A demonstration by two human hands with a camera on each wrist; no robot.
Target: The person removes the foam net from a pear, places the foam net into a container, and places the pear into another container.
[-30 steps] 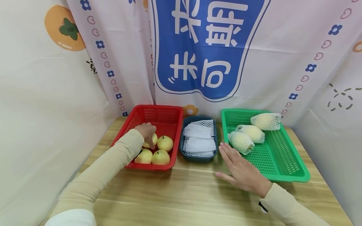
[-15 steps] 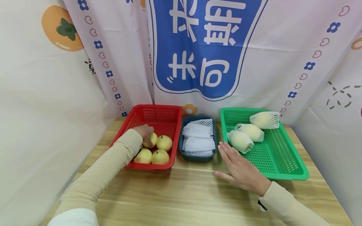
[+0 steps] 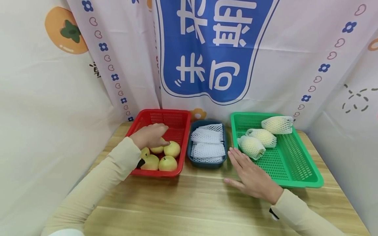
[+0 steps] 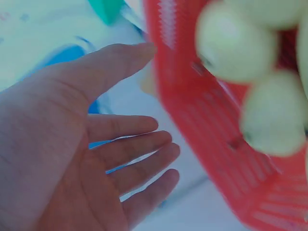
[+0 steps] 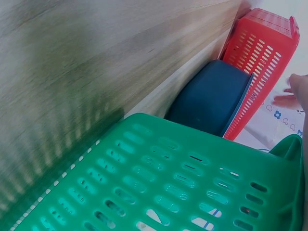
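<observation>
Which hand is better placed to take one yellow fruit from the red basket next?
Probably the left hand: it hovers open and empty over the red basket, near the yellow fruits. The right hand is farther, beside the green basket.

Left hand [image 4: 72, 144]: palm side visible, four fingers extended with narrow gaps, thumb held apart from them. Thumb tip overlaps the rim of the red basket [image 4: 180, 108]; contact cannot be told. Pale fruits [image 4: 236, 43], blurred, clustered inside the basket, two near its slotted wall. Green object [image 4: 107, 7], cropped, beyond the basket's edge; blue patch [image 4: 67, 54] behind the hand
</observation>
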